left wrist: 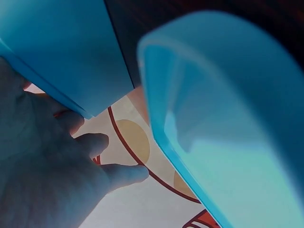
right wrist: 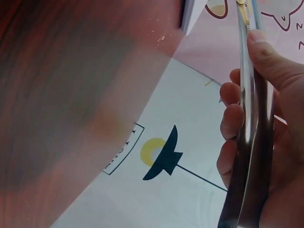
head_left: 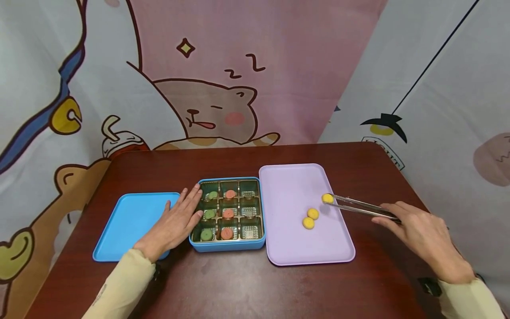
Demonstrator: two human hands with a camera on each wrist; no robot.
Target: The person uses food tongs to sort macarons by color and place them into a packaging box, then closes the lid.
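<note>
In the head view my right hand [head_left: 424, 232] grips metal tongs [head_left: 363, 207], their tips at a small round yellow cookie [head_left: 327, 198] over the right side of the lilac tray [head_left: 284, 186]. Two more yellow cookies [head_left: 308, 223] lie together on that tray. Fingers wrapped round the tongs [right wrist: 248, 123] show in the right wrist view. My left hand [head_left: 177, 221], fingers extended, rests against the left side of a blue box [head_left: 227, 247]. Its divided insert has green cookies [head_left: 206, 235] in the left column and orange cookies [head_left: 226, 233] in the middle; the right column holds none.
A blue lid [head_left: 131, 217] lies left of the box, partly under my left forearm in the head view. The lilac tray stands right beside the box. Behind the dark wooden table [head_left: 223, 283] hangs a cartoon-print cloth [head_left: 303, 66].
</note>
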